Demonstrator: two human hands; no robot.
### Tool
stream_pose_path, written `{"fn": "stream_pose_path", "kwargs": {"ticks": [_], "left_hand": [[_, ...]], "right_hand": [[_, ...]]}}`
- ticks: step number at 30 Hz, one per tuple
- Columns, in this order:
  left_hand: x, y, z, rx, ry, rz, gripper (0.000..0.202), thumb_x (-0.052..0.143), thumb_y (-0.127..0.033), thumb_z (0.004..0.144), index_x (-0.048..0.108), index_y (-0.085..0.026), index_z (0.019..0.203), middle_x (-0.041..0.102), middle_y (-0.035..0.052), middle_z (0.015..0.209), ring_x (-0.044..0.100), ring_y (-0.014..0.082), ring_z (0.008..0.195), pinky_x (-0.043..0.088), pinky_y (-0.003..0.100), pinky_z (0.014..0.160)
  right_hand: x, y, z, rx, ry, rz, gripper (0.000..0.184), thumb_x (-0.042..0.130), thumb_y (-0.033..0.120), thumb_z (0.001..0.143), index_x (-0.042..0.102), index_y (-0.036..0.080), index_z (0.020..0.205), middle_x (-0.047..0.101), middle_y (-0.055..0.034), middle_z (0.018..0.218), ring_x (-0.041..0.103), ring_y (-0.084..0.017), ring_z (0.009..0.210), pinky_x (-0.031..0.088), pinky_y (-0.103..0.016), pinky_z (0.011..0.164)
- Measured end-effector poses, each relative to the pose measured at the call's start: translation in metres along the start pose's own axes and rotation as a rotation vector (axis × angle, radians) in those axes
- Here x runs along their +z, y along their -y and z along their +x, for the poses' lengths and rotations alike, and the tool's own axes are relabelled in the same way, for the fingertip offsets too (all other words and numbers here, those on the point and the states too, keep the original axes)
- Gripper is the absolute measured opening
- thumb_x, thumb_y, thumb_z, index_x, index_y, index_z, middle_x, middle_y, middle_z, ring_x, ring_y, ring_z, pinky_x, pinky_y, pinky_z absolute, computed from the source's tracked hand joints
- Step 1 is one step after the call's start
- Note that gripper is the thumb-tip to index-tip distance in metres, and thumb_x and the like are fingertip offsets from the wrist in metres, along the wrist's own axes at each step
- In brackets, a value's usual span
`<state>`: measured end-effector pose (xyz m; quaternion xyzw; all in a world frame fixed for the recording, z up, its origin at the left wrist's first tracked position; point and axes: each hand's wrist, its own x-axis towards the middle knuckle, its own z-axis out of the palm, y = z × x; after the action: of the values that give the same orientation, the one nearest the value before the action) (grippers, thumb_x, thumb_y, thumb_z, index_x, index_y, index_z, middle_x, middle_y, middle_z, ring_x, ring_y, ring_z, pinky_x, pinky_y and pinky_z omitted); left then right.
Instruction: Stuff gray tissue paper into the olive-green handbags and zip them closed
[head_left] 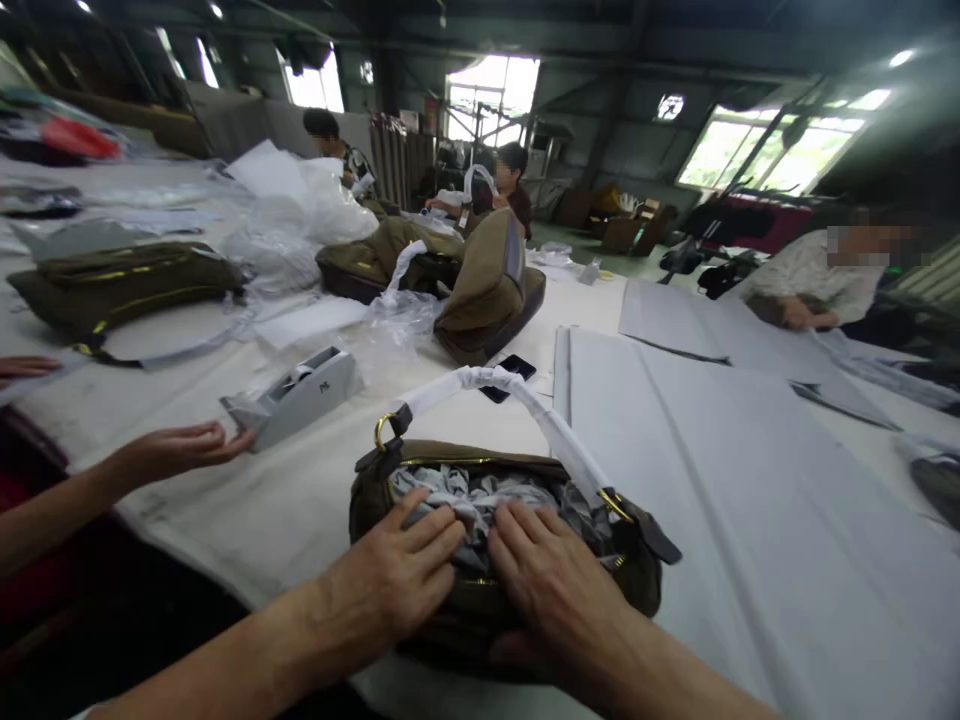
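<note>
An olive-green handbag [637,575] lies open on the white table in front of me, stuffed with crumpled grey tissue paper [480,495]. Its handle [525,400] is wrapped in white paper and arches over the opening. My left hand [394,585] lies flat on the near edge of the bag, fingers spread and pressing on the paper. Beside it, my right hand [551,580] also rests flat on the stuffing with its fingers stretched out. Neither hand grips anything.
A grey tape dispenser [300,395] sits to the left, with another person's hand [176,450] reaching toward it. Large grey paper sheets [712,470] cover the table to the right. More olive bags [120,285], plastic wrap, a dark phone [508,377] and seated workers lie beyond.
</note>
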<state>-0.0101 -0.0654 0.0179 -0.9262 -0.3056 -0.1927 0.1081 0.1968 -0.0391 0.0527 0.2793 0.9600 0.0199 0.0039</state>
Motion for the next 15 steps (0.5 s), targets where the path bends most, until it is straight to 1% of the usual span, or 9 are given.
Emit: {"fn": "stream_pose_path", "kwargs": {"ticks": [1,2,4,5,6,8,10,13,15], "left_hand": [[-0.001,0.002,0.002,0.023,0.069,-0.015,0.011,0.049,-0.012,0.086,0.052,-0.016,0.076,0.064,0.0058,0.095,0.057,0.0221,0.091,0.042,0.044,0.086],[-0.002,0.003,0.003,0.026,0.144,-0.036,0.011,0.050,-0.010,0.084,0.051,-0.017,0.075,0.063,0.0043,0.085,0.057,0.0209,0.079,0.045,0.039,0.072],[-0.007,0.004,0.007,-0.016,0.287,-0.065,0.013,0.052,-0.007,0.079,0.049,-0.018,0.073,0.059,0.0014,0.070,0.054,0.0192,0.061,0.041,0.032,0.053],[-0.010,0.004,0.008,-0.048,0.337,-0.071,0.013,0.052,-0.007,0.077,0.049,-0.019,0.073,0.058,0.0006,0.067,0.053,0.0190,0.057,0.039,0.031,0.050],[-0.014,0.005,0.010,-0.086,0.377,-0.074,0.013,0.053,-0.007,0.076,0.050,-0.019,0.074,0.058,0.0004,0.067,0.054,0.0192,0.057,0.039,0.031,0.050],[-0.021,0.007,0.014,-0.165,0.407,-0.081,0.012,0.055,-0.008,0.075,0.051,-0.019,0.076,0.060,0.0006,0.070,0.056,0.0196,0.059,0.040,0.031,0.052],[-0.027,0.010,0.018,-0.173,0.359,-0.089,0.011,0.057,-0.010,0.075,0.053,-0.019,0.080,0.061,0.0020,0.079,0.056,0.0202,0.068,0.041,0.031,0.059],[-0.025,0.016,0.027,0.006,0.228,-0.062,0.020,0.064,-0.021,0.075,0.055,-0.018,0.092,0.063,0.0048,0.100,0.055,0.0239,0.090,0.040,0.038,0.080],[-0.019,0.021,0.034,0.126,0.253,-0.056,0.028,0.066,-0.031,0.074,0.055,-0.018,0.096,0.062,0.0054,0.108,0.054,0.0253,0.097,0.037,0.040,0.086]], "right_hand": [[-0.005,-0.003,0.008,-0.007,0.108,0.042,0.064,0.072,0.061,0.061,0.065,0.008,0.096,0.064,-0.0155,0.100,0.056,-0.031,0.093,0.047,-0.041,0.080],[-0.011,-0.006,0.015,-0.024,0.205,0.089,0.054,0.070,0.060,0.066,0.066,0.009,0.085,0.065,-0.0126,0.089,0.057,-0.028,0.085,0.048,-0.038,0.075],[-0.026,-0.015,0.023,-0.062,0.342,0.181,0.048,0.064,0.059,0.073,0.066,0.011,0.074,0.064,-0.0102,0.077,0.058,-0.025,0.076,0.046,-0.033,0.068],[-0.034,-0.020,0.023,-0.077,0.353,0.235,0.045,0.063,0.056,0.075,0.066,0.011,0.073,0.065,-0.0094,0.076,0.058,-0.023,0.075,0.045,-0.031,0.067],[-0.042,-0.024,0.019,-0.086,0.318,0.297,0.040,0.062,0.051,0.079,0.066,0.012,0.074,0.065,-0.0080,0.078,0.058,-0.020,0.074,0.044,-0.029,0.066],[-0.054,-0.033,0.003,-0.078,0.174,0.393,0.027,0.057,0.041,0.085,0.064,0.015,0.082,0.064,-0.0043,0.084,0.058,-0.016,0.075,0.043,-0.025,0.066],[-0.057,-0.037,-0.021,-0.052,0.028,0.351,0.022,0.057,0.040,0.085,0.060,0.018,0.085,0.062,-0.0011,0.085,0.056,-0.016,0.075,0.043,-0.026,0.066],[-0.042,-0.034,-0.052,-0.061,-0.052,0.008,0.019,0.067,0.033,0.077,0.058,0.017,0.081,0.060,-0.0020,0.080,0.053,-0.019,0.071,0.044,-0.034,0.072],[-0.029,-0.029,-0.061,-0.099,-0.053,-0.203,0.010,0.065,0.020,0.076,0.060,0.014,0.083,0.061,-0.0048,0.079,0.053,-0.020,0.069,0.044,-0.036,0.074]]}}
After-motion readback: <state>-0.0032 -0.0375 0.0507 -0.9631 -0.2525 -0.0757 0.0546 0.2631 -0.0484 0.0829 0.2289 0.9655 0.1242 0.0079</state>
